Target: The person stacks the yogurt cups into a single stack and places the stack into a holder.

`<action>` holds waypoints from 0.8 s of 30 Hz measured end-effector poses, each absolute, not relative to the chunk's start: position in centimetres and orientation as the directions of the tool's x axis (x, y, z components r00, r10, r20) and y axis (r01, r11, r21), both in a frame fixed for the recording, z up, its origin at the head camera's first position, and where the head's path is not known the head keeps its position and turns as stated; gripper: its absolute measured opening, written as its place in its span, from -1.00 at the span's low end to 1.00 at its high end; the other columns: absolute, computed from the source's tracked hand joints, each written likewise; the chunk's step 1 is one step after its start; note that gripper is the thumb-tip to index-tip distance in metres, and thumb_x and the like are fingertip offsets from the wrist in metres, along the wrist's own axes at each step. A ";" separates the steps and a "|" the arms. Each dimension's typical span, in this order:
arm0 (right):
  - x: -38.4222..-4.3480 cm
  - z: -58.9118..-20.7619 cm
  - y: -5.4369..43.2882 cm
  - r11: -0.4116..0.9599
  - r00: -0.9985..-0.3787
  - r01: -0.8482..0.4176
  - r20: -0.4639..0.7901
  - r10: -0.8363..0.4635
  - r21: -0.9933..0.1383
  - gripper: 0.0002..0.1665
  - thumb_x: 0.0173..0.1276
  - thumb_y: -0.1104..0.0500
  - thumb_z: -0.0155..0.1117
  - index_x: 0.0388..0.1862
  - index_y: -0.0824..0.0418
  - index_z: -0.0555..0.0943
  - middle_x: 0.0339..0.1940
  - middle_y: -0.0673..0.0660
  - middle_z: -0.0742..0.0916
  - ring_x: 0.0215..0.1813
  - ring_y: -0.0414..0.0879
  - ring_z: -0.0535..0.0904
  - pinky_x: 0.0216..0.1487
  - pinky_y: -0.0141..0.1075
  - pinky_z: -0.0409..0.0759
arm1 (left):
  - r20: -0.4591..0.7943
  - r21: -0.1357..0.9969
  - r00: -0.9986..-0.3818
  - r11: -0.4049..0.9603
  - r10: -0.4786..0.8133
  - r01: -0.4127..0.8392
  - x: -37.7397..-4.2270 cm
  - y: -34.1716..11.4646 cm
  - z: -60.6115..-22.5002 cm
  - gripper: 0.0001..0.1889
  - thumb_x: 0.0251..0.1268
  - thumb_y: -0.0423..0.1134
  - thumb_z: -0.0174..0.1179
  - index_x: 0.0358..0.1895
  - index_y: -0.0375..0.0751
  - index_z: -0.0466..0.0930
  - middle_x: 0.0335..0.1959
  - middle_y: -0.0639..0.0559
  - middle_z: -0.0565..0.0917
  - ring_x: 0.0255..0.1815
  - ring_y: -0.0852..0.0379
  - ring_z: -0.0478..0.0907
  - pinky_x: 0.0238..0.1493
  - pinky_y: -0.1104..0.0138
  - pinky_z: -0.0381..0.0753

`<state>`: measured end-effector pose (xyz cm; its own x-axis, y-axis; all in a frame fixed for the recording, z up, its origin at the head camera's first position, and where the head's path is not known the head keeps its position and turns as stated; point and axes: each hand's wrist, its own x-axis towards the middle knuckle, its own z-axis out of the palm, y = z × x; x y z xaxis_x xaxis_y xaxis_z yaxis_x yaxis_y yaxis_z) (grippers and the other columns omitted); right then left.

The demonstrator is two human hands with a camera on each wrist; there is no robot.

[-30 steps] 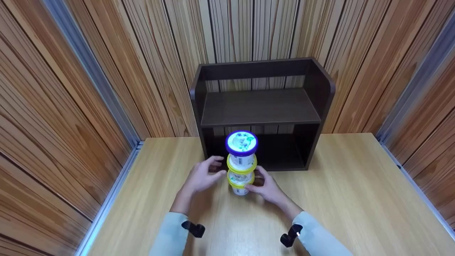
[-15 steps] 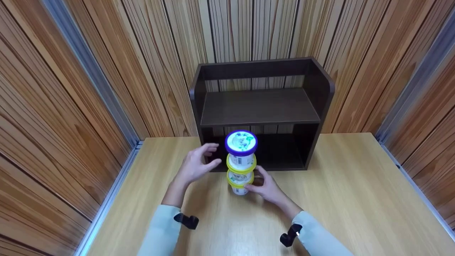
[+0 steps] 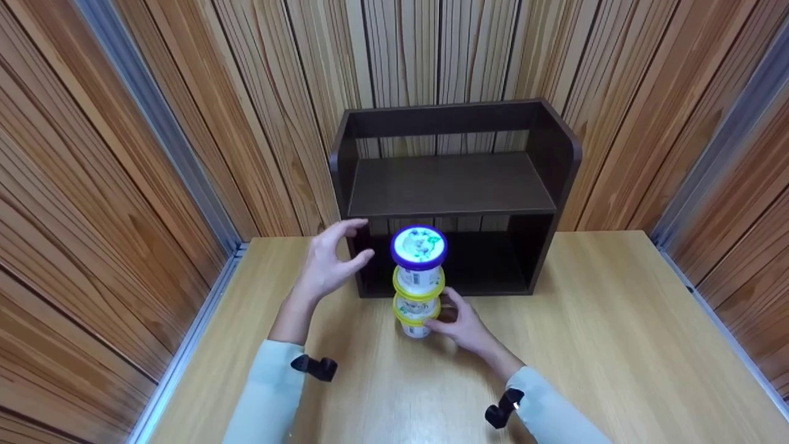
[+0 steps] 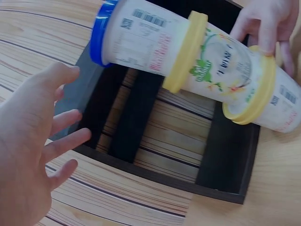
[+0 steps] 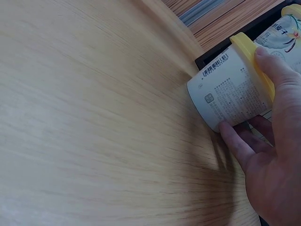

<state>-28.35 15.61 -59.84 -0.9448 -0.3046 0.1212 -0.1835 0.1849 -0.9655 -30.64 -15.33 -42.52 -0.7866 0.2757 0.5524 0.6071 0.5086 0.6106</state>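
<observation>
Three white tubs stand stacked upright on the table. The top tub (image 3: 418,280) wears a blue lid, while the middle tub (image 4: 221,63) and the bottom tub (image 5: 228,87) have yellow ones. My right hand (image 3: 465,327) holds the bottom tub from the right, its thumb on the yellow lid and its fingers around the lower side. To the left of the stack, my left hand (image 3: 327,262) is raised with nothing in it. Its fingers (image 4: 66,143) are spread and apart from the tubs in the left wrist view.
Just behind the stack stands a dark brown two-level shelf (image 3: 453,185) on the light wooden table (image 3: 616,333). Wood-patterned walls (image 3: 203,123) close in the back and both sides, with metal rails at the corners.
My left hand has moved up and left, away from the lower tubs, and its thumb and fingers have spread wider. The right hand and the stacked tubs have stayed in place.
</observation>
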 end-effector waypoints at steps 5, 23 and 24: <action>-28.3 -59.8 15.6 0.189 -0.942 -0.192 0.128 -0.309 -0.963 -0.15 0.55 0.20 0.55 0.68 0.26 0.36 0.55 0.49 0.62 0.54 0.48 0.64 0.60 0.25 0.64 | 0.681 0.541 -0.701 0.498 0.214 0.678 -31.2 -15.3 -41.2 -0.43 0.35 -0.20 0.54 0.40 -0.25 0.70 0.47 -0.32 0.71 0.49 -0.36 0.62 0.56 -0.30 0.56; -28.3 -59.7 15.6 0.168 -0.939 -0.191 0.130 -0.318 -0.967 -0.17 0.54 0.22 0.55 0.66 0.26 0.38 0.51 0.49 0.65 0.49 0.44 0.69 0.58 0.25 0.66 | 0.765 0.504 -0.633 0.503 0.117 0.702 -33.2 -15.1 -37.3 -0.37 0.33 -0.15 0.49 0.46 -0.20 0.65 0.68 -0.28 0.51 0.70 -0.36 0.42 0.67 -0.31 0.43; -28.3 -59.7 15.7 0.169 -0.940 -0.190 0.129 -0.316 -0.967 -0.17 0.54 0.21 0.55 0.67 0.26 0.38 0.51 0.49 0.64 0.49 0.44 0.68 0.58 0.25 0.66 | 0.758 0.517 -0.643 0.499 0.112 0.696 -33.3 -15.1 -37.1 -0.36 0.33 -0.15 0.49 0.48 -0.19 0.64 0.69 -0.28 0.49 0.71 -0.36 0.40 0.69 -0.31 0.42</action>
